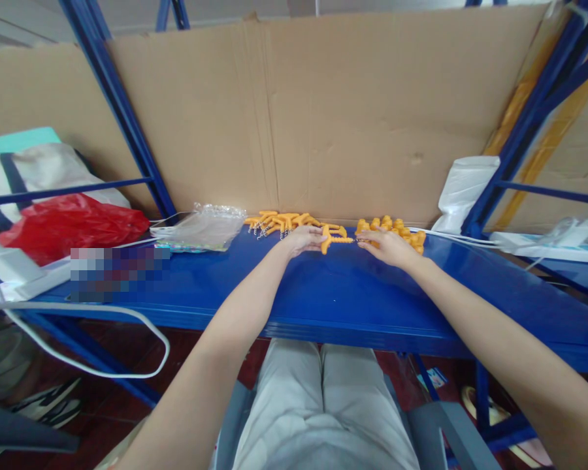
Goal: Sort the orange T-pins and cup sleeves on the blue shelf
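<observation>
My left hand point(304, 240) grips the handle of an orange T-handled corkscrew point(342, 240) just above the blue tabletop. Its spiral shaft points right, towards the fingertips of my right hand point(381, 244). Those fingers are pinched together at the shaft's tip, and what lies between them is partly hidden. Behind and left of my left hand lies a pile of similar orange-handled corkscrews point(279, 223) with thin metal spirals. Around the back of my right hand sits a cluster of knobbed orange plastic parts point(396, 228).
Clear plastic bags point(203, 228) lie left of the pile. A red plastic bag point(78, 225) and a white cable point(142, 373) are at far left. A cardboard panel point(347, 117) closes the back. Blue posts point(122, 111) flank the blue table point(323, 294). A white packet point(463, 189) leans at right.
</observation>
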A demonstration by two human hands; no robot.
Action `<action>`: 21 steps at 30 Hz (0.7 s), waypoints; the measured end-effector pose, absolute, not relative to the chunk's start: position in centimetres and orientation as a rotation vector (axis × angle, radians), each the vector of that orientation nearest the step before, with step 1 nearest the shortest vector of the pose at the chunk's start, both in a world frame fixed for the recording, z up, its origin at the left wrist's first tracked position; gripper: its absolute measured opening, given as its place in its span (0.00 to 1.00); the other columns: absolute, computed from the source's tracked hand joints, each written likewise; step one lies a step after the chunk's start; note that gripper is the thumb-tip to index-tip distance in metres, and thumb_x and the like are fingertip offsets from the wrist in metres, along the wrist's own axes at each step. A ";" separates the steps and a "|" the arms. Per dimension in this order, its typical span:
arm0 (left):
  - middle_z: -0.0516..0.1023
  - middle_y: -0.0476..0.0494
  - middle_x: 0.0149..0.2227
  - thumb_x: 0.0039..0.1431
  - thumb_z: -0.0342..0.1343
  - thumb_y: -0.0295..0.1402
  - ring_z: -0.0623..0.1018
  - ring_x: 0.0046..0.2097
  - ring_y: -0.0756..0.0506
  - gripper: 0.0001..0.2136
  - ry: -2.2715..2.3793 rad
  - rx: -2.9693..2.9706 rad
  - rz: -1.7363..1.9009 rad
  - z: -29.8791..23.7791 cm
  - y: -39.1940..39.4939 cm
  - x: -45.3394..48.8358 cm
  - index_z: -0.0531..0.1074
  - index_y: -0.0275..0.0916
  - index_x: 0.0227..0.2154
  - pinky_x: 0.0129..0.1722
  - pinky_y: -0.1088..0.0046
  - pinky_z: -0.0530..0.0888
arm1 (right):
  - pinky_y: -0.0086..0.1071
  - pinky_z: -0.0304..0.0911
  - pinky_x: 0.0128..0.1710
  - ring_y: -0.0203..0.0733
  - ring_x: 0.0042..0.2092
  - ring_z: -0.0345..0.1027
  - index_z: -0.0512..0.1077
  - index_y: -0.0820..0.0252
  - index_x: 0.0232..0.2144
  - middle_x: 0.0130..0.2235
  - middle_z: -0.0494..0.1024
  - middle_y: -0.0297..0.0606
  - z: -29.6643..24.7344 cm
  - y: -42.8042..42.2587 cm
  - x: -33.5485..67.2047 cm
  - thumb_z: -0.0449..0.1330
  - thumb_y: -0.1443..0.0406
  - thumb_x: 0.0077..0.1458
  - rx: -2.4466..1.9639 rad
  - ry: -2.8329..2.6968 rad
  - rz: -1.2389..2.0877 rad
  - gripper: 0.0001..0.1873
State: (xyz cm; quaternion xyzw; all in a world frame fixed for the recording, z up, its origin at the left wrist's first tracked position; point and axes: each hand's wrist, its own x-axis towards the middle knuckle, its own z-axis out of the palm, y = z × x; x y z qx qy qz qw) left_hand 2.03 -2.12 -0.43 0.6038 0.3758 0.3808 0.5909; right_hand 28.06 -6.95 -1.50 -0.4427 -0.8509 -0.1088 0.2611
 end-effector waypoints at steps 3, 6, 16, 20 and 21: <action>0.80 0.46 0.29 0.49 0.67 0.18 0.81 0.33 0.49 0.09 0.884 1.432 0.872 -0.5 -2.2 2.1 0.75 0.33 0.31 0.51 0.56 0.78 | 0.58 0.64 0.59 0.54 0.57 0.73 0.80 0.52 0.46 0.52 0.81 0.42 -1.5 -6.8 28.3 0.54 0.62 0.65 -1.204 -2.312 -0.340 0.15; 0.79 0.47 0.29 0.49 0.66 0.15 0.80 0.32 0.50 0.10 0.903 1.457 0.910 -0.4 -2.4 2.3 0.73 0.33 0.31 0.51 0.55 0.78 | 0.60 0.61 0.60 0.55 0.58 0.72 0.80 0.53 0.45 0.52 0.81 0.42 -1.5 -6.6 28.3 0.55 0.62 0.65 -1.221 -2.311 -0.392 0.15; 0.74 0.53 0.25 0.48 0.65 0.15 0.78 0.30 0.52 0.12 1.153 1.464 1.120 -0.3 -2.2 2.4 0.71 0.34 0.32 0.46 0.62 0.80 | 0.54 0.65 0.57 0.54 0.50 0.77 0.82 0.53 0.42 0.46 0.84 0.41 -0.1 -7.1 29.5 0.51 0.62 0.63 -1.431 -2.135 -0.494 0.18; 0.73 0.53 0.24 0.47 0.66 0.14 0.78 0.29 0.52 0.13 1.190 1.441 1.169 -0.3 -2.1 2.5 0.71 0.35 0.30 0.43 0.65 0.81 | 0.40 0.71 0.42 0.52 0.43 0.79 0.82 0.57 0.42 0.41 0.85 0.44 2.0 -8.5 31.1 0.51 0.59 0.63 -1.628 -1.958 -0.479 0.20; 0.73 0.54 0.24 0.46 0.66 0.14 0.77 0.29 0.52 0.13 1.186 1.440 1.178 -0.3 -2.1 2.5 0.71 0.35 0.30 0.42 0.65 0.81 | 0.38 0.70 0.40 0.51 0.42 0.79 0.82 0.58 0.42 0.41 0.85 0.45 2.5 -8.8 31.7 0.52 0.59 0.62 -1.658 -1.929 -0.483 0.20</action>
